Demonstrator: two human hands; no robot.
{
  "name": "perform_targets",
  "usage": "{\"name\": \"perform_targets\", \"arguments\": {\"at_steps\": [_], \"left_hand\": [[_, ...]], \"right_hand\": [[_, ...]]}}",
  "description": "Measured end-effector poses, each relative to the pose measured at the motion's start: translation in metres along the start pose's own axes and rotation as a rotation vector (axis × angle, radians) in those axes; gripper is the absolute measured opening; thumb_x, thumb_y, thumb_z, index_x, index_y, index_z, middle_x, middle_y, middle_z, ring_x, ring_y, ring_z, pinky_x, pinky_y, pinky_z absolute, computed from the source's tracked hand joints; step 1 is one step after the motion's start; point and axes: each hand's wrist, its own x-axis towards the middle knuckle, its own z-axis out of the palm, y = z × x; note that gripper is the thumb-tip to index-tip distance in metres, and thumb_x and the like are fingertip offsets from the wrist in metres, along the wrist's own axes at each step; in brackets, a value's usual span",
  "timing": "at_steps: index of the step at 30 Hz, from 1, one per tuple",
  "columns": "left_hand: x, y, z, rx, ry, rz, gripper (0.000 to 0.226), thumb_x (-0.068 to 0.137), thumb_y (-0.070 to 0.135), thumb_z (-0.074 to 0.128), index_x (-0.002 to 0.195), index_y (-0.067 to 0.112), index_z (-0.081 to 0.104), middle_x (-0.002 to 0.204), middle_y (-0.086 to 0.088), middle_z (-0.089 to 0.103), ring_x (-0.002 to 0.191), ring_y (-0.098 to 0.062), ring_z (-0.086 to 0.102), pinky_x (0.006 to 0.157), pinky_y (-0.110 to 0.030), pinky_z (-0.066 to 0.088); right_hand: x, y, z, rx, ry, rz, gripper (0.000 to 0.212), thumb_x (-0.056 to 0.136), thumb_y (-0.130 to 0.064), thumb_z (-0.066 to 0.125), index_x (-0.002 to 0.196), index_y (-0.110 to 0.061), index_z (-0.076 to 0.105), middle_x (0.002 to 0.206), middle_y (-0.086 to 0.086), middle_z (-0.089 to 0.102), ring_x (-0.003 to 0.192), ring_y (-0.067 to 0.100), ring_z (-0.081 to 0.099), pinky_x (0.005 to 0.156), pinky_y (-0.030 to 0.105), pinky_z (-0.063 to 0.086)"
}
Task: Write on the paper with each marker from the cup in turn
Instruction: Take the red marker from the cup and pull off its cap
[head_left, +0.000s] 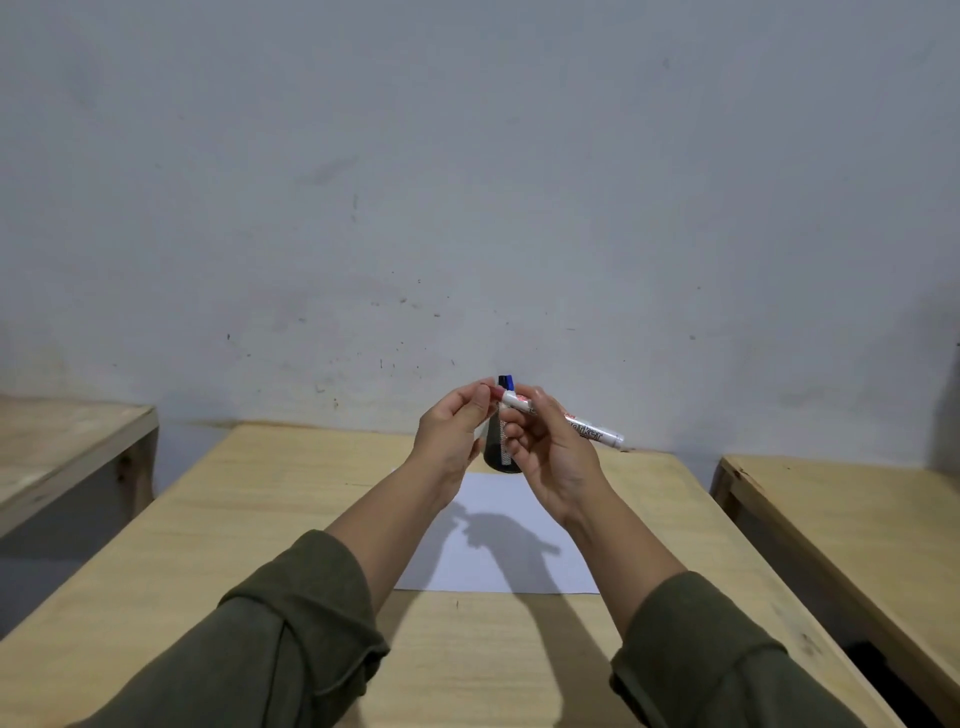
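Plainly light, stiff and smooth, the white marker (569, 422) is held above the paper (498, 540), right hand (556, 457) closed around its barrel, left hand (457, 431) pinching its red cap end.

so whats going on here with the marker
A person holds a white marker up over the wooden table. The right hand grips its barrel and the left hand pinches its cap end, apparently pulling the cap off or pushing it on. Behind the hands stands a black cup with more markers in it. The paper below looks blank.
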Motion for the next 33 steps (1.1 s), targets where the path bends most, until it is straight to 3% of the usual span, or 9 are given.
{"name": "perform_targets", "arguments": {"at_steps": [3, 6, 9, 11, 16, 22, 24, 28, 33], "left_hand": [[-0.001, 0.001, 0.0, -0.107, -0.061, 0.008, 0.019, 0.096, 0.023, 0.047, 0.105, 0.03, 0.062, 0.098, 0.02, 0.067, 0.09, 0.009, 0.06, 0.076, -0.019, 0.044], [0.001, 0.0, 0.0, -0.163, -0.04, 0.011, 0.017, 0.095, 0.022, 0.049, 0.101, 0.029, 0.063, 0.094, 0.02, 0.069, 0.082, 0.01, 0.063, 0.076, -0.02, 0.044], [0.0, -0.001, 0.001, -0.14, 0.034, 0.028, 0.012, 0.092, 0.022, 0.054, 0.099, 0.024, 0.064, 0.08, 0.018, 0.071, 0.07, 0.01, 0.065, 0.062, -0.014, 0.046], [0.001, -0.001, 0.002, -0.127, 0.082, 0.028, 0.009, 0.091, 0.021, 0.056, 0.093, 0.022, 0.065, 0.082, 0.015, 0.07, 0.066, 0.01, 0.065, 0.053, -0.01, 0.047], [0.009, -0.003, 0.001, -0.096, 0.146, -0.028, 0.014, 0.086, 0.026, 0.063, 0.074, 0.021, 0.066, 0.08, 0.009, 0.067, 0.079, -0.001, 0.062, 0.077, -0.021, 0.038], [0.019, -0.003, -0.018, -0.094, 0.302, 0.003, 0.022, 0.076, 0.043, 0.07, 0.073, 0.021, 0.065, 0.081, 0.011, 0.07, 0.089, -0.003, 0.063, 0.094, -0.026, 0.037], [0.019, -0.005, -0.03, 0.021, 0.342, 0.068, 0.02, 0.076, 0.042, 0.07, 0.074, 0.023, 0.066, 0.081, 0.013, 0.07, 0.095, -0.006, 0.062, 0.086, -0.022, 0.04], [0.012, -0.017, -0.061, 0.284, 0.441, 0.128, 0.016, 0.079, 0.032, 0.069, 0.09, 0.02, 0.071, 0.074, 0.012, 0.068, 0.084, -0.008, 0.063, 0.065, -0.013, 0.039], [-0.001, -0.037, -0.103, 0.441, 0.527, 0.083, 0.017, 0.083, 0.016, 0.067, 0.099, 0.013, 0.072, 0.087, -0.005, 0.068, 0.074, -0.008, 0.062, 0.042, 0.0, 0.039]], "right_hand": [[-0.001, -0.001, 0.004, 0.087, 0.013, 0.037, 0.027, 0.089, -0.024, 0.056, 0.107, -0.007, 0.063, 0.067, 0.005, 0.066, 0.056, 0.01, 0.059, 0.058, 0.019, 0.051], [-0.001, 0.001, 0.006, 0.135, 0.024, 0.044, 0.026, 0.089, -0.022, 0.055, 0.107, -0.005, 0.063, 0.067, 0.006, 0.065, 0.055, 0.01, 0.059, 0.056, 0.019, 0.052], [0.0, 0.003, 0.007, 0.148, 0.021, 0.026, 0.02, 0.089, -0.018, 0.055, 0.099, -0.003, 0.063, 0.068, 0.008, 0.063, 0.055, 0.011, 0.058, 0.056, 0.019, 0.052], [0.002, 0.004, 0.006, 0.157, 0.012, 0.008, 0.017, 0.089, -0.016, 0.056, 0.096, -0.002, 0.063, 0.073, 0.01, 0.063, 0.056, 0.012, 0.058, 0.057, 0.019, 0.052], [0.005, 0.01, 0.002, 0.086, -0.035, -0.037, 0.016, 0.092, -0.013, 0.051, 0.096, -0.001, 0.062, 0.085, 0.013, 0.065, 0.061, 0.014, 0.056, 0.061, 0.019, 0.051], [0.004, 0.014, -0.001, 0.044, -0.051, -0.041, 0.019, 0.095, -0.013, 0.045, 0.099, -0.004, 0.062, 0.069, 0.005, 0.066, 0.061, 0.013, 0.056, 0.062, 0.018, 0.051], [0.005, 0.017, -0.002, 0.039, -0.047, -0.022, 0.018, 0.095, -0.013, 0.046, 0.1, -0.006, 0.062, 0.068, 0.004, 0.066, 0.061, 0.012, 0.056, 0.062, 0.018, 0.051], [0.006, 0.027, -0.001, -0.02, -0.057, 0.022, 0.012, 0.086, -0.007, 0.056, 0.097, -0.01, 0.061, 0.067, 0.004, 0.063, 0.061, 0.013, 0.055, 0.06, 0.018, 0.048], [0.007, 0.044, -0.006, -0.09, -0.042, 0.05, 0.011, 0.087, -0.001, 0.054, 0.091, -0.01, 0.06, 0.065, 0.004, 0.062, 0.053, 0.01, 0.054, 0.055, 0.017, 0.047]]}}
